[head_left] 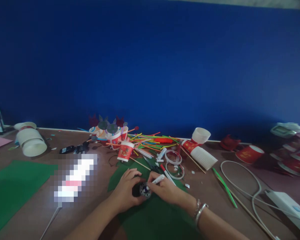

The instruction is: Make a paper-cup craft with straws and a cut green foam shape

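Note:
My left hand (127, 190) is curled around a small dark round piece with a grey patterned face (144, 190); its exact kind I cannot make out. Pinched in my right hand (165, 189) is a white marker (158, 179), tilted with its lower end at the grey face. Both hands are over green paper (160, 220) on the brown table. Just beyond my right hand lie a red-and-white marker (167, 173), dark-handled scissors (152, 164) and two clear tape rolls (174, 170).
Colourful sticks (150, 141) and decorated paper cups (125, 150) stand behind my hands. Stacked cups (202, 157) lie at right, near a looped cable (255, 180) and a white power strip (287, 210). A blurred bright device (76, 180) and green sheet (17, 190) are left.

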Available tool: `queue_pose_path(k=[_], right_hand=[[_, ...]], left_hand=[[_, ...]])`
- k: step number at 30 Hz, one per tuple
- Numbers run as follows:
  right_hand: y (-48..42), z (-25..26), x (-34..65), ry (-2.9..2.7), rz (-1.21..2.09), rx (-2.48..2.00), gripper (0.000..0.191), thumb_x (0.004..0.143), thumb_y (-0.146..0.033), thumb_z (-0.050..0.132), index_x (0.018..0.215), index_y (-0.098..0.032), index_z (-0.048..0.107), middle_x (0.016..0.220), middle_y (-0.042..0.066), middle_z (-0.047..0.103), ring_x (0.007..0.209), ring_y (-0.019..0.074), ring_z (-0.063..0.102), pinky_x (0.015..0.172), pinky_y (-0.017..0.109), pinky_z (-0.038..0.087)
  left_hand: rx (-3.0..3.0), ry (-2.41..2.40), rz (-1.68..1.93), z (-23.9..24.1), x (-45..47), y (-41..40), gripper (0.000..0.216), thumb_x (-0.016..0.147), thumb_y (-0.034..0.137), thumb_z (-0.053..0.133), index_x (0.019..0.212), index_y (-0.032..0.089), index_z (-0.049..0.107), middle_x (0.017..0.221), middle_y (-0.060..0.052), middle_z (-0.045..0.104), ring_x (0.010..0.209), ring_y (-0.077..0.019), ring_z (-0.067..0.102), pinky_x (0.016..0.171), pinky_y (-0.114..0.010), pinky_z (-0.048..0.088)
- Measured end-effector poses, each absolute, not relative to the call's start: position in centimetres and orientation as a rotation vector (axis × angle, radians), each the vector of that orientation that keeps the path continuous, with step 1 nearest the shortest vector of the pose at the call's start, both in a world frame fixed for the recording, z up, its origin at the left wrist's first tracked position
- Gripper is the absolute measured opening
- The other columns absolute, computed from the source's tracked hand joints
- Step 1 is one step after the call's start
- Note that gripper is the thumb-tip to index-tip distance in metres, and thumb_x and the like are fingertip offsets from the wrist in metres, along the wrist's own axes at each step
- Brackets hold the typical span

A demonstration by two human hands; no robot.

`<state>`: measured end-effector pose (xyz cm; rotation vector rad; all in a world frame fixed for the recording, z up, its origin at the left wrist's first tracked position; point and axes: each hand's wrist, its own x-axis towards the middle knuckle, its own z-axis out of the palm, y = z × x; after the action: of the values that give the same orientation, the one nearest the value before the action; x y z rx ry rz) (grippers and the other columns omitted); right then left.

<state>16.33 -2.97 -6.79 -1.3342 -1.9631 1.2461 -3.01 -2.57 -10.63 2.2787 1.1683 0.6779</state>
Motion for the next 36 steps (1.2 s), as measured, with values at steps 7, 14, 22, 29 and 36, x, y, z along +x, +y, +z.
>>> queue_pose_path(k=[7, 14, 22, 29, 36], right_hand=[[-3.2, -6.6, 16.3, -1.406, 1.368, -1.455, 0.019, 0.079, -0.036, 0.05, 0.07, -0.019, 0.048, 0.057, -0.004, 0.053, 0.053, 0.011, 0.049, 0.049, 0.021, 0.036], [-6.8, -7.7, 16.4, -1.084, 1.41, -1.208, 0.038, 0.083, -0.054, 0.049, 0.102, -0.021, 0.055, 0.089, 0.004, 0.061, 0.09, 0.0194, 0.059, 0.085, 0.034, 0.046], [-7.4, -9.5, 18.7, -1.519, 1.246, -1.278, 0.036, 0.089, -0.052, 0.043, 0.102, -0.022, 0.058, 0.092, 0.006, 0.062, 0.091, 0.0204, 0.058, 0.085, 0.034, 0.045], [-6.4, -8.1, 20.9, -1.623, 1.285, -1.294, 0.04, 0.088, -0.05, 0.043, 0.107, -0.021, 0.062, 0.089, 0.006, 0.064, 0.088, 0.0216, 0.059, 0.084, 0.037, 0.045], [-5.8, -7.3, 17.7, -1.537, 1.232, -1.334, 0.039, 0.088, -0.048, 0.042, 0.1, -0.02, 0.066, 0.081, 0.005, 0.064, 0.084, 0.0213, 0.058, 0.079, 0.034, 0.044]], left_hand=[[2.259, 1.154, 0.652, -10.4, -3.2, -2.7, 0.045, 0.06, 0.031, 0.075, 0.104, 0.024, 0.065, 0.117, -0.009, 0.057, 0.117, -0.0315, 0.046, 0.104, -0.05, 0.031], [2.088, 1.164, 0.882, -10.5, -3.3, -2.2, 0.034, 0.062, 0.022, 0.069, 0.095, 0.019, 0.062, 0.107, -0.01, 0.062, 0.107, -0.0273, 0.054, 0.098, -0.044, 0.039], [1.756, 1.354, 1.078, -10.2, -4.2, -1.2, 0.025, 0.069, 0.028, 0.064, 0.091, 0.017, 0.063, 0.094, -0.007, 0.066, 0.092, -0.0235, 0.061, 0.088, -0.039, 0.046], [1.252, 1.299, 1.142, -10.0, -3.3, -1.3, 0.033, 0.064, 0.041, 0.069, 0.083, 0.014, 0.065, 0.082, -0.007, 0.07, 0.081, -0.0229, 0.066, 0.072, -0.032, 0.051], [1.114, 1.299, 1.173, -9.9, -2.7, -1.8, 0.037, 0.063, 0.046, 0.071, 0.082, 0.014, 0.067, 0.077, -0.005, 0.07, 0.078, -0.0219, 0.066, 0.07, -0.03, 0.051]])
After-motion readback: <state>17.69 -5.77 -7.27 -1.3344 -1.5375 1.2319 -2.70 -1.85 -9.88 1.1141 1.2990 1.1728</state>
